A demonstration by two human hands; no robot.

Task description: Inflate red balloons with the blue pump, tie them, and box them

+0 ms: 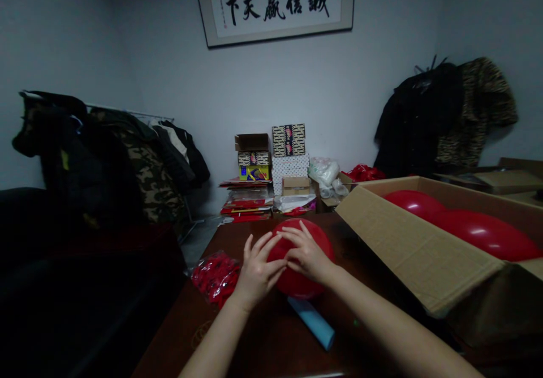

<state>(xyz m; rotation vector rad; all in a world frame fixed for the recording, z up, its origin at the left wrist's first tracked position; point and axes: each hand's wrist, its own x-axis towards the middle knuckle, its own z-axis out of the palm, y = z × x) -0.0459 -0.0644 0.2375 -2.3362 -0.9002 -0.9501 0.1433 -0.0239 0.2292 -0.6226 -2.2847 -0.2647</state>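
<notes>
A round red balloon (302,286) is held up over the dark wooden table, directly behind my hands. My left hand (258,266) is closed in a pinch at its near side, thumb and forefinger together, other fingers raised. From the right, my right hand (309,255) pinches at the same spot, its fingertips meeting those of the left. The balloon's neck is hidden by my fingers. Under the balloon lies a light-blue tube-shaped thing (313,322), flat on the table. Left of my left hand is a clear plastic bag of red balloons (215,276).
An open cardboard box (424,259) with inflated red balloons (483,232) stands on the right. Stacked boxes (289,140) and red paper goods (246,208) are beyond the table (246,344). Coats hang on a rack (139,166) at left. A black sofa (85,304) borders the table's left side.
</notes>
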